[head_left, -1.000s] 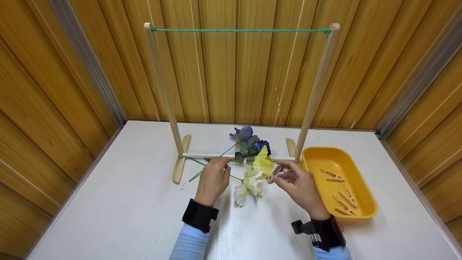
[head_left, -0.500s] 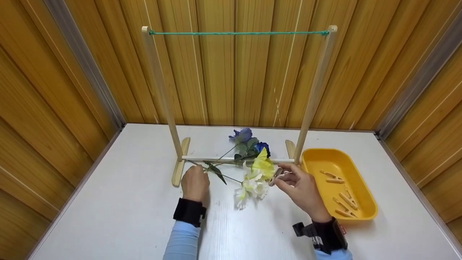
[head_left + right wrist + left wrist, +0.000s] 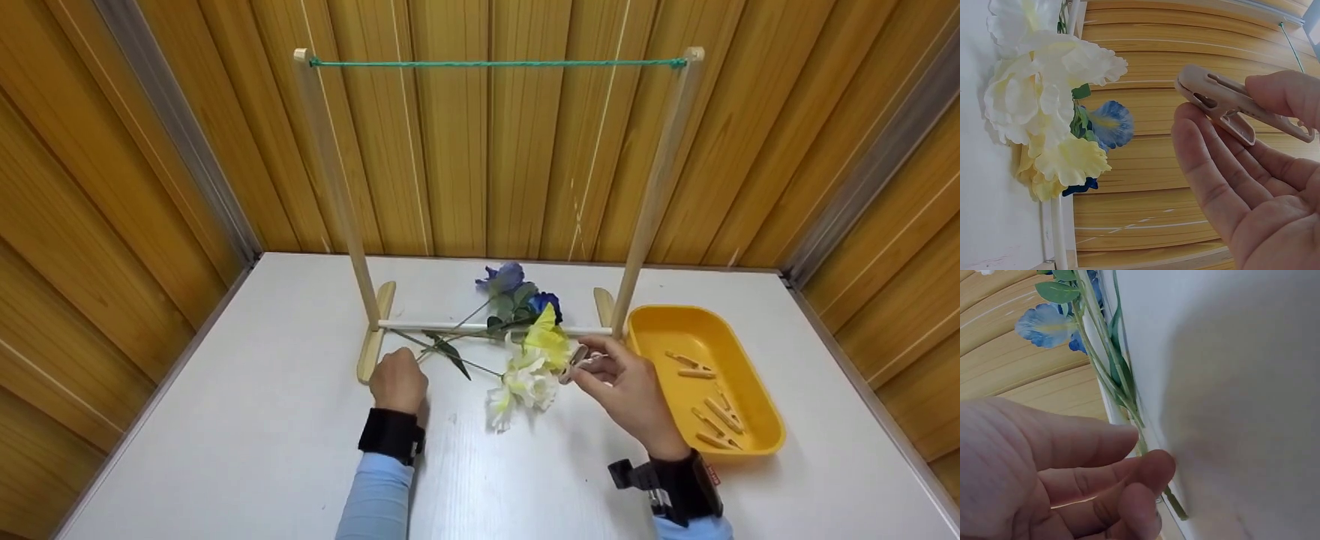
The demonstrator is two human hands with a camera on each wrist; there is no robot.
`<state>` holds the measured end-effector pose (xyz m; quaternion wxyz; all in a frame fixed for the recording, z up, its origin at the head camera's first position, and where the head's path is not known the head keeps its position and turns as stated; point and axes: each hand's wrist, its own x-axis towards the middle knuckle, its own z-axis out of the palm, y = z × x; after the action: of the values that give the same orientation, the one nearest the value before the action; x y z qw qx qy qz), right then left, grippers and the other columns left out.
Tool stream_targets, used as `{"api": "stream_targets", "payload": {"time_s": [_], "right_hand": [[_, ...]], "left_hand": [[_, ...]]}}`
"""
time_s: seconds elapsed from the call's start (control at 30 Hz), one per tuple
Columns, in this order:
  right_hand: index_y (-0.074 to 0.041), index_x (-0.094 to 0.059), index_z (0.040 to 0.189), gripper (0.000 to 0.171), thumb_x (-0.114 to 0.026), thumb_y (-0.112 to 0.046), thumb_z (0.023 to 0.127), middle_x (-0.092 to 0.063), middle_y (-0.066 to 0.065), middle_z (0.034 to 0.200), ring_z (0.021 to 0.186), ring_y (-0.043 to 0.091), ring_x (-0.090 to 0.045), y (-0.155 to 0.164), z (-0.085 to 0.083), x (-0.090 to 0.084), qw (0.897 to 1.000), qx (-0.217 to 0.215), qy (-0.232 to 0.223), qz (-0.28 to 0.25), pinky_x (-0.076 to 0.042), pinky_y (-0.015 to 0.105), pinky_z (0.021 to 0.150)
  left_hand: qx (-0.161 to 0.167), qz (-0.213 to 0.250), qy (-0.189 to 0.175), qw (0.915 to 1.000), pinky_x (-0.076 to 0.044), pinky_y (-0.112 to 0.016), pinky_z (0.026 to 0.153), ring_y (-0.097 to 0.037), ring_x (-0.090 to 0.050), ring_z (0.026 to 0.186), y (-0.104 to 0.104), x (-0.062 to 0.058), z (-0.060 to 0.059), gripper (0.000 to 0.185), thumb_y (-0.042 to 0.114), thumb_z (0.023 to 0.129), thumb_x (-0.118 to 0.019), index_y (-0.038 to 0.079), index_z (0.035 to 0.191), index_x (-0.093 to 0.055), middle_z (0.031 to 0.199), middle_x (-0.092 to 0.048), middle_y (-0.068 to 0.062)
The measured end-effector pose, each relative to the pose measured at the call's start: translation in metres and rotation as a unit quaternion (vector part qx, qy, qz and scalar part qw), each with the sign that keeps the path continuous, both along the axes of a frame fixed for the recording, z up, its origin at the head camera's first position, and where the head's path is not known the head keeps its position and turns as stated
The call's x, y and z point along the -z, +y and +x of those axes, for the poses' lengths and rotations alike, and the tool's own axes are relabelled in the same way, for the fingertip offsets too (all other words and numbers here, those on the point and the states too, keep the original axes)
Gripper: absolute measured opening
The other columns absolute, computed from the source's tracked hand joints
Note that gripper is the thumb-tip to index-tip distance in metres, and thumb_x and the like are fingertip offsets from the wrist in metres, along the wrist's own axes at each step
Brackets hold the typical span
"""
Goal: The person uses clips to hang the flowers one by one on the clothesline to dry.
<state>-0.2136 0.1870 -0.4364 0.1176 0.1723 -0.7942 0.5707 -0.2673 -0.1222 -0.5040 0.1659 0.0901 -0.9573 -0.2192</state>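
Observation:
My left hand (image 3: 399,380) is low over the table at the stem ends of several artificial flowers. In the left wrist view its curled thumb and fingers (image 3: 1154,467) overlap a green stem (image 3: 1176,505); whether they pinch it is unclear. My right hand (image 3: 619,386) holds a clothespin (image 3: 574,363) between thumb and fingers, just right of the blooms. White flowers (image 3: 525,386) lie in front, with a yellow bloom (image 3: 547,341) above them. Behind are a pale blue flower (image 3: 504,277) and a dark blue one (image 3: 545,303).
A wooden stand (image 3: 652,195) rises behind the hands, with a green cord (image 3: 487,64) strung between its post tops and a white rod (image 3: 409,326) low down. At right, a yellow tray (image 3: 645,319) holds several clothespins (image 3: 724,416). Wood-patterned walls surround the white table.
My left hand has moved left and slightly toward me, along the stems to their ends, uncovering a dark green leaf. The right hand stays almost still with the clothespin.

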Motion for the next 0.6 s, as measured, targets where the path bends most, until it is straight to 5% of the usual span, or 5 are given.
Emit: {"api": "stream_targets", "payload": {"time_s": [0.4,0.6], "right_hand": [[0.005,-0.067,0.122,0.037,-0.077,0.009,0.086,-0.071,0.015,0.100,0.085,0.012,-0.075,-0.0019,0.0010,-0.0019,1.000,0.009,-0.010,-0.008,-0.059,0.021,0.076],[0.002,-0.068,0.124,0.039,-0.078,0.007,0.087,-0.072,0.013,0.098,0.083,0.019,-0.076,-0.0012,0.0000,-0.0014,1.000,0.005,-0.013,-0.003,-0.060,0.022,0.075]], "left_hand": [[-0.003,-0.013,-0.016,0.9998,-0.054,-0.045,0.048,-0.034,-0.069,0.061,-0.0001,0.0004,-0.0009,0.012,-0.010,0.083,-0.065,-0.003,0.074,-0.070,0.070,-0.069,-0.022],[-0.006,0.003,0.017,0.9998,-0.053,-0.046,0.049,-0.036,-0.068,0.060,0.0020,-0.0025,-0.0013,0.013,-0.010,0.085,-0.064,-0.004,0.075,-0.068,0.069,-0.068,-0.022]]}}
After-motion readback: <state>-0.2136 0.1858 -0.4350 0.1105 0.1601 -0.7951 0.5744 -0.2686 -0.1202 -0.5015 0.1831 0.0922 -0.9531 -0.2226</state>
